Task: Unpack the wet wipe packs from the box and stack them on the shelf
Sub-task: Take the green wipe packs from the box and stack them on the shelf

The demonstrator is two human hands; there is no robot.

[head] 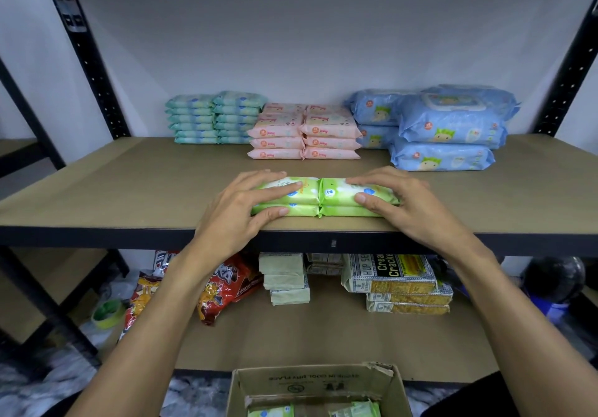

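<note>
Four green wet wipe packs are seen near the front edge of the brown shelf board, arranged as two side-by-side piles of two. The left pile is covered by the left hand: its fingers are laid flat over the top pack and its thumb is pressed against the front face of the lower pack, so the pile is clasped between them. The right pile is gripped the same way by the right hand, with the fingers spread across the top and the thumb set on the front face. Both piles are resting on the board, and their inner ends are touching at the middle.

Behind them, toward the back of the shelf, three other groups are stacked: teal wipe packs at the left, pink wipe packs at the centre, and larger blue wipe packs at the right. The green packs are set well apart from all of these.

On the lower shelf, red snack bags, pale green wrapped blocks and cream cracker packets are stored. At the bottom of the view an open cardboard box is visible, with more green packs inside it.
</note>
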